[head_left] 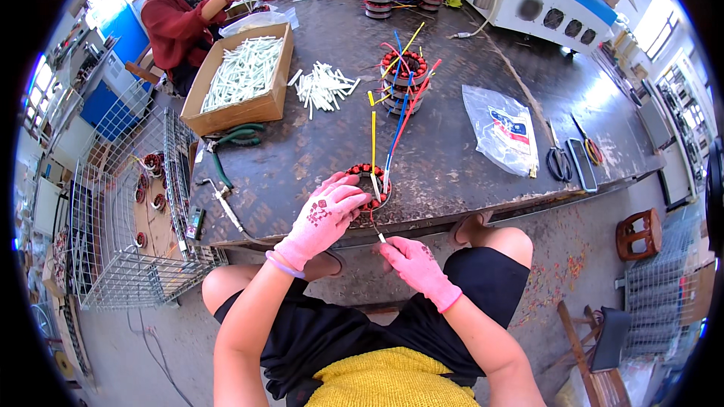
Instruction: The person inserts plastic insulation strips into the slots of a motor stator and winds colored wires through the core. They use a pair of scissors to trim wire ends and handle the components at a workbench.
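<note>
At the table's near edge lies a wire-wound stator ring (364, 170) with red coils, and yellow, blue and red leads rise from it. My left hand (323, 217), in a pink glove, is closed on the ring's left side. Below the ring, my gloved right hand (419, 267) pinches a short white sleeve (382, 239). A thin reddish wire runs from the ring down to this sleeve. Beyond the ring stands a short stack of stators (407, 92) with coloured leads. To its left is a loose pile of white sleeves (325, 85).
A cardboard box (260, 111) full of white sleeves stands left, near green-handled pliers (240, 134) and an air gun (223, 199). Rightward lie a plastic bag (494, 132), scissors (559, 161) and a phone (581, 164). Another person (175, 26) works at the far left. A wire cart (121, 279) adjoins the table.
</note>
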Available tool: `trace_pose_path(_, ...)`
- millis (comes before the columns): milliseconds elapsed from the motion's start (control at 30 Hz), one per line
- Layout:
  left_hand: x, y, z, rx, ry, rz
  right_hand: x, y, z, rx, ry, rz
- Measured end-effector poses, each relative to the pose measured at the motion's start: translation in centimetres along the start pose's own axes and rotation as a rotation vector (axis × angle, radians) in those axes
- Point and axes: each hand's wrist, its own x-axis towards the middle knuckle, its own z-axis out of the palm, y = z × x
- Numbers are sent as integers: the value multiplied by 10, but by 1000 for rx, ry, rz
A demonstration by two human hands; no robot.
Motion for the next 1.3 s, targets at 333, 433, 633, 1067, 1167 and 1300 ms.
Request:
trace_pose_path(333, -2, -4, 3, -25, 19, 6, 7, -6, 6, 8, 1, -37)
trace_pose_path(433, -2, -2, 1, -32, 13, 5, 6, -13, 5, 53, 19, -29)
trace_pose_path(633, 0, -4, -3, -68, -1, 36, 30, -20, 12, 186, 205, -98)
trace_pose_path(1067, -4, 10, 19, 16, 135, -93, 19, -5, 21, 194, 425, -265)
trace_pose_path(1167, -6, 16, 32, -12, 219, -179, 32, -20, 22, 63, 574, -444)
trace_pose_path(1300, -7, 13, 46, -137, 390, -251, 27, -40, 11, -45, 473, -540)
